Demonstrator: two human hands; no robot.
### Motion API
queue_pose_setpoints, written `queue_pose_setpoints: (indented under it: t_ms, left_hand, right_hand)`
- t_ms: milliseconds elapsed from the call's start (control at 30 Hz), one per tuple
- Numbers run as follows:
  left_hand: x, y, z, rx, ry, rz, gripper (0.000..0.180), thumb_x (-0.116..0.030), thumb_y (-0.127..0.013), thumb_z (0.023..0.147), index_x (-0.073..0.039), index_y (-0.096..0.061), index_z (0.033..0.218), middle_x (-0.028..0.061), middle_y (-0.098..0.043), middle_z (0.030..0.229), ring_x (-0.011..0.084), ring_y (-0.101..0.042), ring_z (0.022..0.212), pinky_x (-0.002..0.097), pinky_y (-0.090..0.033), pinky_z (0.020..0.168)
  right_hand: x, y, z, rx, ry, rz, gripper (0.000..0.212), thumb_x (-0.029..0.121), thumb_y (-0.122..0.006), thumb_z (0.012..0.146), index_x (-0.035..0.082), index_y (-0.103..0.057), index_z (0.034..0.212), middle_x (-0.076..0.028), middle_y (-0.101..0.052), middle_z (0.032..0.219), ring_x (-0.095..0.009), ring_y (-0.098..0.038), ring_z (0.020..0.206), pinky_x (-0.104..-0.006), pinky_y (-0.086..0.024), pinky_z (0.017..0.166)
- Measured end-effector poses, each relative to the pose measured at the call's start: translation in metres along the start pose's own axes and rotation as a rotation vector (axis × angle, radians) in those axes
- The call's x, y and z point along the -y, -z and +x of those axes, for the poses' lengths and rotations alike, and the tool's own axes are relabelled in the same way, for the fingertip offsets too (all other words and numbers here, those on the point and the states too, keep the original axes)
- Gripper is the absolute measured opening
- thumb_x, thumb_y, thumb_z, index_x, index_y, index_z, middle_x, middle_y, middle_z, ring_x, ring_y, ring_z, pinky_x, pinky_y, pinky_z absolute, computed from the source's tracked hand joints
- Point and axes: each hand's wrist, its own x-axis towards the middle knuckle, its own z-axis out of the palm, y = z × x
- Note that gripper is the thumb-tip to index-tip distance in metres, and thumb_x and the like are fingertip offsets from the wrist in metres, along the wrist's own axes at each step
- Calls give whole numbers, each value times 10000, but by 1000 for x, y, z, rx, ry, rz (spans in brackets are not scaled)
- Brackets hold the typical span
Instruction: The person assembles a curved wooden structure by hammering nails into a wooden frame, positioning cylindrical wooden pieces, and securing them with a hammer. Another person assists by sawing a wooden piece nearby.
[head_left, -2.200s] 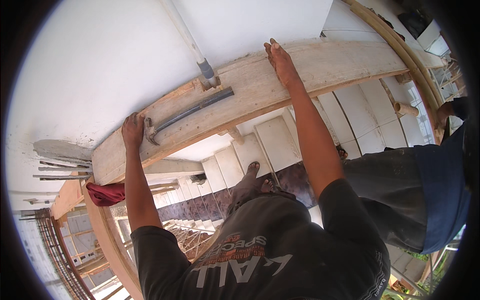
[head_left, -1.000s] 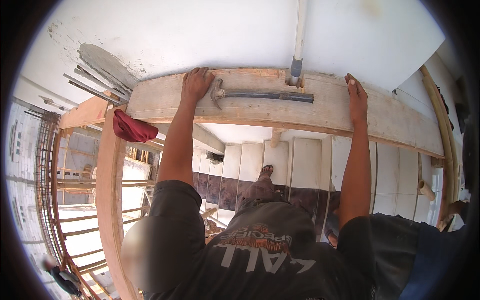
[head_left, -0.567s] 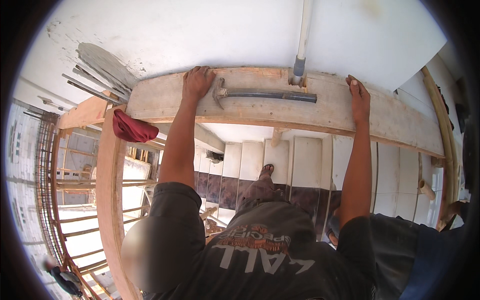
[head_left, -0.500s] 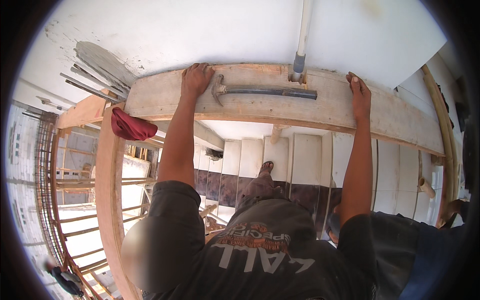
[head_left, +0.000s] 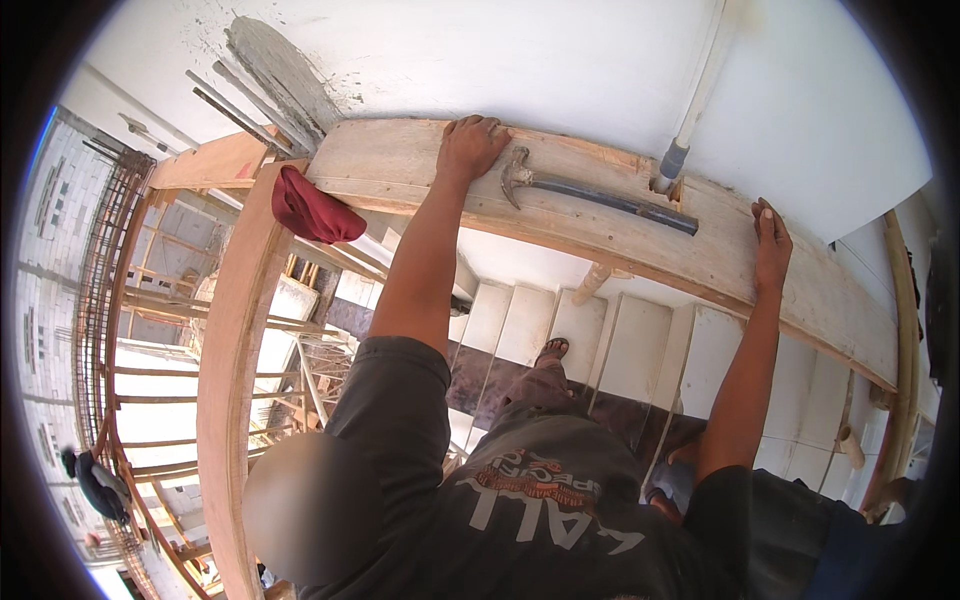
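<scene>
A long pale wooden plank (head_left: 600, 236) runs along the white wall, and both hands are on it. My left hand (head_left: 472, 148) lies across its top, fingers bent over the far edge. Farther right, my right hand (head_left: 771, 245) grips the same edge, fingers partly hidden. On the plank between them lies a claw hammer (head_left: 610, 200), its metal head beside my left hand; neither hand touches it. A grey pipe fitting (head_left: 673, 165) passes through a notch in the plank's far side.
A maroon cloth (head_left: 312, 207) hangs at the left corner, over another wooden board (head_left: 240, 350). Tiled stairs (head_left: 570, 318) descend below the plank. Steel rebar (head_left: 95, 300) and timber framing stand at left. Another person in dark clothing (head_left: 800, 510) is at lower right.
The view has swung, so the plank now slopes down to the right and everything sits farther right. Both hands keep their places on the plank; the hammer stays put.
</scene>
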Motion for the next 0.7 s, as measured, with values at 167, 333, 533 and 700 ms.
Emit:
queue_pose_setpoints:
  t_ms: [167, 333, 533, 700]
  left_hand:
    - [-3, 3, -1, 3, 7, -6, 555, -524, -515, 966, -85, -681, 1264, 141, -613, 1354, 284, -519, 1315, 450, -305, 1176]
    - [1, -1, 1, 39, -29, 57, 567, -528, -505, 965, -93, -660, 1294, 134, -603, 1372, 270, -500, 1338, 451, -297, 1184]
    - [14, -16, 8, 44, -67, 86, 552, -508, -506, 966, -91, -658, 1294, 135, -602, 1373, 285, -508, 1330, 460, -294, 1185]
    - [11, -12, 7, 13, -75, 79, 543, -495, -518, 961, -85, -657, 1288, 141, -610, 1355, 314, -513, 1318, 469, -294, 1181]
  right_hand:
    - [-2, 0, 1, -14, 2, 3, 478, 325, -541, 1052, -30, -566, 1371, -160, -606, 1349, -240, -555, 1296, -359, -403, 1147]
    - [-1, 1, 1, 5, 2, 9, 494, 324, -538, 1049, -51, -556, 1369, -176, -601, 1354, -251, -558, 1292, -364, -407, 1136]
    - [-3, 3, 1, 9, 36, -5, 519, 352, -532, 1044, -61, -563, 1358, -196, -621, 1322, -257, -569, 1276, -362, -406, 1124]
    - [-7, 5, 1, -1, -18, 39, 491, 349, -574, 1034, -29, -590, 1347, -149, -649, 1289, -217, -581, 1254, -341, -408, 1131]
